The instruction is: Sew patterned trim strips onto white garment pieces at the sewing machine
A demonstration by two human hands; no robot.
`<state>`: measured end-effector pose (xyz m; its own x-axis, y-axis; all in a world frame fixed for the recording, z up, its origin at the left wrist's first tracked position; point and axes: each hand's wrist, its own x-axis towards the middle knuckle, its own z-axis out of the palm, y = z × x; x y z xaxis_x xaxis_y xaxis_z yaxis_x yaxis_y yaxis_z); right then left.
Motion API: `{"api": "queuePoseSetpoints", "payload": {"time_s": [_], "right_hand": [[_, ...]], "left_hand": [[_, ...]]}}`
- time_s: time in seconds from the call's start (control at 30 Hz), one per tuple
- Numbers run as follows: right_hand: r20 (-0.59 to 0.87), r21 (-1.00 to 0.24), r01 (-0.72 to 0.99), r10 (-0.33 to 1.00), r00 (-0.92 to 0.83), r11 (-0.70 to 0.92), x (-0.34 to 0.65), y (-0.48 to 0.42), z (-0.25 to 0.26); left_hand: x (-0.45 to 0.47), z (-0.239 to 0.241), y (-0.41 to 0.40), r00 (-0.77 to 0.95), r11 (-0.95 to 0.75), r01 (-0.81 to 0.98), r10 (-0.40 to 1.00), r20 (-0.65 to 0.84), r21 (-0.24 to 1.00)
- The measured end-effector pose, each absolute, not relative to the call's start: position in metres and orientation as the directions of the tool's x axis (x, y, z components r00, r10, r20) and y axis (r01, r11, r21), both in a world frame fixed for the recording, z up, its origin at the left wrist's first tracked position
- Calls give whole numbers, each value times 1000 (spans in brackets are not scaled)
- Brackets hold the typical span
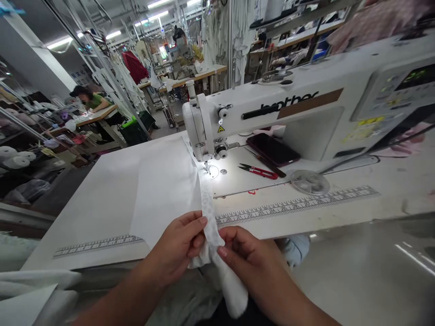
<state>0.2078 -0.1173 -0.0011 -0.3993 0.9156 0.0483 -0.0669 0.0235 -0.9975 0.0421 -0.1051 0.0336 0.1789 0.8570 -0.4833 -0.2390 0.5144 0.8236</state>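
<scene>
Left hand (180, 246) pinches the left edge of a white fabric strip (207, 199) between thumb and curled fingers; the right hand (246, 253) pinches its opposite edge, slightly nearer the body. Both forearms angle inward from below. The strip runs from beneath the sewing machine (306, 119) over the worktop (105, 194).

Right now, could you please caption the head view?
Left hand and right hand hold white fabric at a sewing machine.

Head view, forward and down
</scene>
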Motion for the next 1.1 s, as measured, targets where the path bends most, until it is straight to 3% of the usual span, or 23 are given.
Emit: {"api": "queuePoseSetpoints", "payload": {"time_s": [0.17,0.3,0.4,0.5,0.6,0.73,0.97,1.1], "right_hand": [[99,-995,-22,947,-307,96,211,-120,-8],[114,-994,-44,927,-358,105,213,-116,-3],[21,-986,-158,903,-429,-52,197,-111,3],[-132,-856,-378,854,-503,-354,175,-107,11],[-187,-643,-536,791,-582,-547,166,-107,14],[-229,-526,-562,743,-628,-638,183,-115,5],[-326,-489,-529,708,-627,-694,188,-126,-4],[-348,-499,-519,709,-613,-694,175,-128,-6]], "left_hand": [[42,30,-112,245,442,2,869,-429,897],[39,33,-132,177,245,398,925,-336,884],[38,38,-144,101,-6,726,990,-98,688],[39,40,-151,169,-252,866,960,222,432],[35,36,-156,228,-357,863,906,356,357],[22,22,-165,262,-417,744,901,346,523],[16,0,-173,-5,-39,598,999,52,800],[23,-6,-169,-142,44,539,989,39,841]]}}
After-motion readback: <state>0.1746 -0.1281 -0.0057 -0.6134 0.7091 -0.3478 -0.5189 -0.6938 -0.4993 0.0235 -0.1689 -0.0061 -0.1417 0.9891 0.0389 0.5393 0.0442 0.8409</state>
